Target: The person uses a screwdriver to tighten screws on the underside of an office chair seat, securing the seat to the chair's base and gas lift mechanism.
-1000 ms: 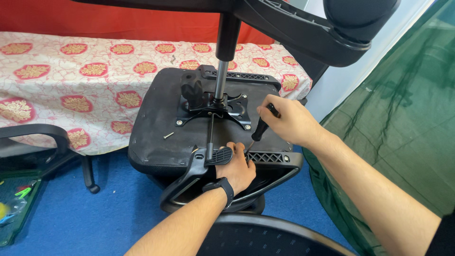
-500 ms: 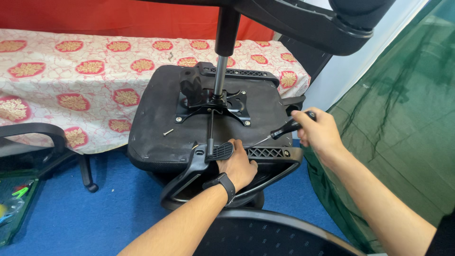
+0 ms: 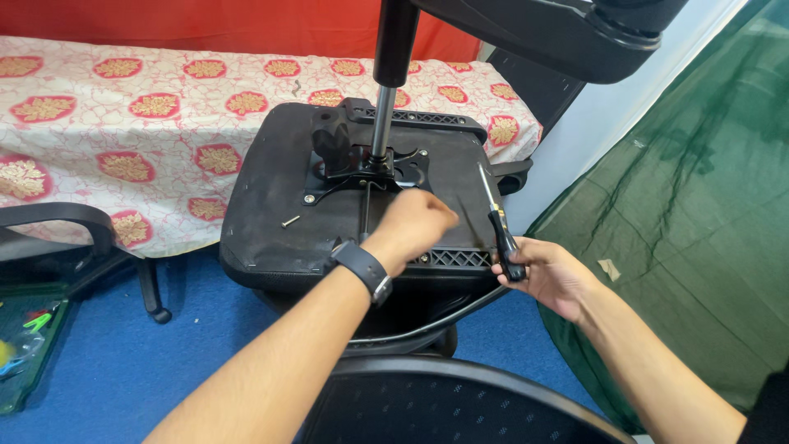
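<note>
Overturned office chair seat (image 3: 271, 214): black, matte, slightly dusty underside, rounded-square outline, facing up. All places below are given against this seat.

At seat centre, a black metal mounting plate (image 3: 362, 168) with splayed arms. A shiny steel gas cylinder (image 3: 382, 123) rises upright from it into a thicker black sleeve, meeting the black plastic chair base (image 3: 559, 37) above, at the top edge of view. A loose screw (image 3: 290, 221) lies on the seat's surface left of the plate.

Left hand (image 3: 415, 226): over the seat's near half, just in front of the plate, fingers curled downward and bunched; whether they pinch anything cannot be told, fingertips hidden behind the knuckles. Black watch (image 3: 362, 267) on the wrist.

Right hand (image 3: 551, 275): just off the seat's right near corner, fingers closed round the black handle of a screwdriver (image 3: 497, 222). Thin metal shaft points up and away, tip above the seat's right edge.

Along the seat's near edge, a black mesh-patterned strip (image 3: 452, 259). Below it, a curved black armrest tube (image 3: 427, 325).

Behind the seat: bed with cream cloth (image 3: 123, 123), red-gold floral medallions, crackle pattern; red wall above. Right of the seat: green netting (image 3: 699, 205), draped, creased. Left: another chair's black arm (image 3: 66, 218). Below: blue carpet (image 3: 164, 362); a black mesh chair back (image 3: 444, 403) nearest the camera.
</note>
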